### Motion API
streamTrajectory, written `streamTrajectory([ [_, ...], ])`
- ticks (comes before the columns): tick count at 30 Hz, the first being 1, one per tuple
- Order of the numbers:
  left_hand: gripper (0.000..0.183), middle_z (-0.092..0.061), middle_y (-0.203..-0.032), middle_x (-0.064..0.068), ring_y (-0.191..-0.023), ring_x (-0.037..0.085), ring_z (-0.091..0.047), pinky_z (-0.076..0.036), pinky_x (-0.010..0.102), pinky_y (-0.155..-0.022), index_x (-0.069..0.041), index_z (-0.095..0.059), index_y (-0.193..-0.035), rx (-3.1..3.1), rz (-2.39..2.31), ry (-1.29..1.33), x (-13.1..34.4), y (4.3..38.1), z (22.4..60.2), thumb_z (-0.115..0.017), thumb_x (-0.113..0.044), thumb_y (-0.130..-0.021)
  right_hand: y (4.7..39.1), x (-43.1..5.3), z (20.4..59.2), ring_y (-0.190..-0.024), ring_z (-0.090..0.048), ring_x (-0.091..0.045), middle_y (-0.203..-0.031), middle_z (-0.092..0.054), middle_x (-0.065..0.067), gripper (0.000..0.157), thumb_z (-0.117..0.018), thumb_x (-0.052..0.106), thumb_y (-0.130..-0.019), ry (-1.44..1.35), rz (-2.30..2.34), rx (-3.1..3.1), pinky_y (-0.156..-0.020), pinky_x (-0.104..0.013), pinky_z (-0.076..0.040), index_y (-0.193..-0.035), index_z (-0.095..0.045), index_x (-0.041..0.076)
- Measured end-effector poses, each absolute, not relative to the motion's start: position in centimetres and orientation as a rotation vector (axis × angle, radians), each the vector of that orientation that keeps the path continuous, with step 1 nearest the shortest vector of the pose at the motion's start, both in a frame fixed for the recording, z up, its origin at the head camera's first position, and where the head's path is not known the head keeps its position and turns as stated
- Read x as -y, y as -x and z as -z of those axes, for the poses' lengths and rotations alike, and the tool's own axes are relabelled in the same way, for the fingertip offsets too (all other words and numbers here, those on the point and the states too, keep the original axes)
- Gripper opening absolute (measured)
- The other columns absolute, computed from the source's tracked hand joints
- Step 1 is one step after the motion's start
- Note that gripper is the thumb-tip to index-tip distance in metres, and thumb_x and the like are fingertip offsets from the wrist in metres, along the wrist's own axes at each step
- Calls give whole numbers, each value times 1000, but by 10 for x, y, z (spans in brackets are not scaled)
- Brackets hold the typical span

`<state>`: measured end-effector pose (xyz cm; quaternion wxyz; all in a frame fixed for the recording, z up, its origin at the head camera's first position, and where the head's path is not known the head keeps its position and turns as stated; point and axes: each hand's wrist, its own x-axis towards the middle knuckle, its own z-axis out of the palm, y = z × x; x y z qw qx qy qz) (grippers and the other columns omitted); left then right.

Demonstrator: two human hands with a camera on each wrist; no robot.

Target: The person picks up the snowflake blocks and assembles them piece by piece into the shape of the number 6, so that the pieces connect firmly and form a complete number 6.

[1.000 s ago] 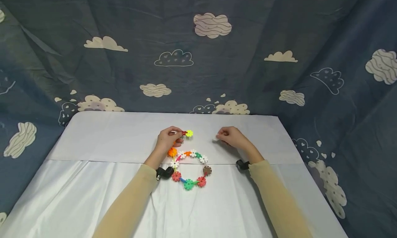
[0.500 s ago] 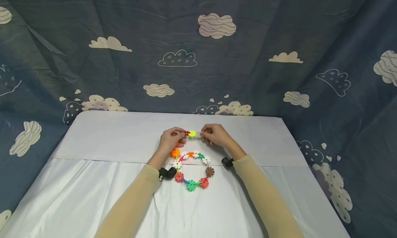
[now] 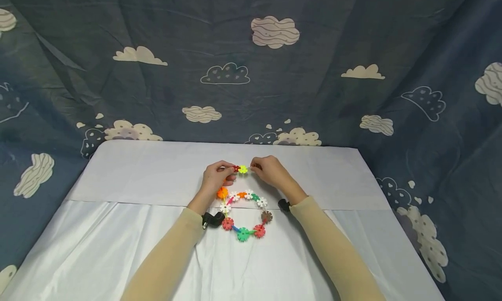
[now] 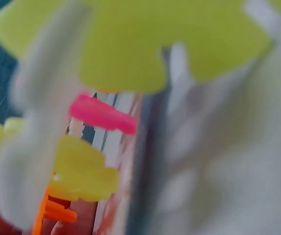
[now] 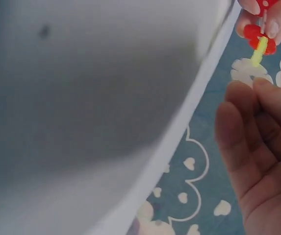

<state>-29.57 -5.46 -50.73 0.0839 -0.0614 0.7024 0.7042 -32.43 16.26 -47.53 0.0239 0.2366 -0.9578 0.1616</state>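
Note:
My left hand (image 3: 215,175) pinches a red notched snowflake disc (image 5: 253,33) near the top of the chain. A yellow snowflake disc (image 3: 243,169) sticks out from the red one toward the right. Between thumb and fingertips, my right hand (image 3: 269,170) pinches a white snowflake disc (image 5: 242,69), whose edge meets the yellow disc in the right wrist view; whether they interlock cannot be told. Below, linked discs form a ring, with a green disc (image 3: 243,235) at its front and an orange disc (image 3: 222,192) near my left hand. Blurred yellow-green (image 4: 125,44) and pink discs (image 4: 103,115) fill the left wrist view.
The ring lies on a white cloth-covered table (image 3: 149,170). Behind the table hangs a dark blue curtain (image 3: 306,96) with a cloud print. Each wrist wears a black camera strap, the left camera (image 3: 213,219) close beside the ring.
My right hand has moved left with the white disc, up to the yellow disc. The left hand keeps its hold on the red disc, and the ring stays on the table.

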Motion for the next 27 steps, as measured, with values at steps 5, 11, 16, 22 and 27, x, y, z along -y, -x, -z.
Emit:
streamTrajectory([
  [5,14,-79,-104,19,-77,13,-77,-65,26,-69,-5,-76,-113,-2058,-2156,193,50,294,508,-71,-14,-103,325,-165,480,-72,-59,-14,-83,-74,-2,10,-72,21,-103,-717,-604,2945,-72,-32,-51,-104,-78,13],
  [11,14,-79,-100,18,-77,15,-77,-65,26,-68,-5,-77,-112,-2081,-2163,210,47,295,507,-71,-13,-103,326,-166,479,-65,-58,-11,-72,-68,1,13,-71,24,-104,-701,-680,2986,-69,-29,-50,-106,-77,13],
  [16,16,-79,-105,18,-81,17,-79,-65,25,-68,-7,-76,-116,-2091,-2126,177,45,296,508,-71,-16,-104,318,-180,479,-63,-61,-12,-76,-71,-1,32,-68,34,-106,-585,-824,3065,-64,-28,-50,-126,-71,9],
  [22,17,-80,-104,19,-80,19,-79,-65,27,-67,-6,-76,-117,-2071,-2134,173,46,296,507,-72,-16,-103,278,-203,480,-63,-60,-14,-79,-70,-2,39,-62,44,-107,-491,-1064,3261,-58,-27,-48,-126,-69,11],
  [27,16,-78,-100,15,-83,18,-78,-65,26,-68,-6,-75,-117,-2065,-2134,221,50,296,503,-71,-14,-103,249,-205,479,-62,-61,-15,-80,-69,-3,36,-70,35,-102,-590,-1240,3298,-58,-29,-52,-130,-68,12],
])
